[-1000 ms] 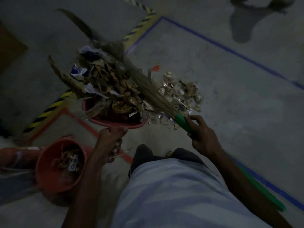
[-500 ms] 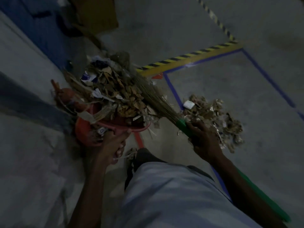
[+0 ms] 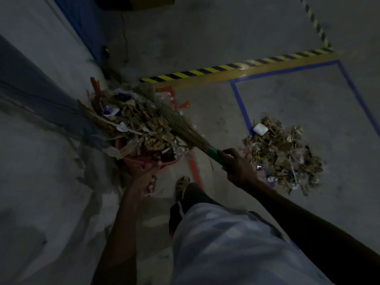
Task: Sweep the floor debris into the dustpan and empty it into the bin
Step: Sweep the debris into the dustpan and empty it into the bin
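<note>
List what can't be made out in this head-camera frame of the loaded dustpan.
- Bin: not identifiable; the heaped debris and dustpan cover the floor beneath.
- Dustpan handle: wrapped by the left hand.
- Broom handle: hidden behind the right hand and forearm.
- Floor pile: single scraps too dim and small to name.
- Top-edge dark object: cut off.

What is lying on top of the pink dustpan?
The pink plastic dustpan carries a heap of dry leaves and paper scraps, with straw broom bristles pressed on it. The pan's inside is covered.
</note>
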